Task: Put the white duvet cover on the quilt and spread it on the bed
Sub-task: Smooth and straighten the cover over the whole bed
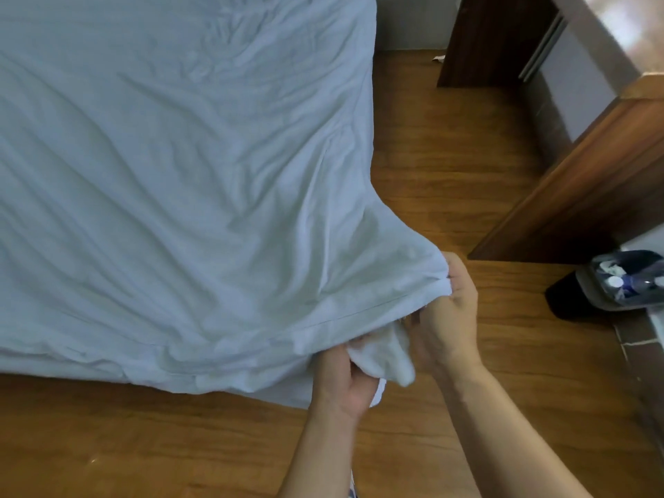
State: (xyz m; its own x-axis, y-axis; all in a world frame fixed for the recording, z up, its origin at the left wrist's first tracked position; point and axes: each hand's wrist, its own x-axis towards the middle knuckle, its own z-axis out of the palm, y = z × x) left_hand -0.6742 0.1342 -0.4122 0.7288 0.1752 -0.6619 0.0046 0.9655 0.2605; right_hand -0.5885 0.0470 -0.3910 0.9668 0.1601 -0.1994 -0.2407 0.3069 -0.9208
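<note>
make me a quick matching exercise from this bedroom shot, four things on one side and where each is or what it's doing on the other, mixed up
Things:
1. left hand
2. right hand
3. duvet cover
4. bin

Place or state:
a. spread wrinkled over the bed
b. on the floor at the right edge
c. grips bunched white fabric at the lower edge
d. pinches the cover's corner, higher up

Pairs: 1-c, 2-d, 3-a, 4-b

Matt, creased white cloth duvet cover point(172, 181), smooth semi-gloss wood-grain floor point(449, 167), dark wood door point(575, 195)
</note>
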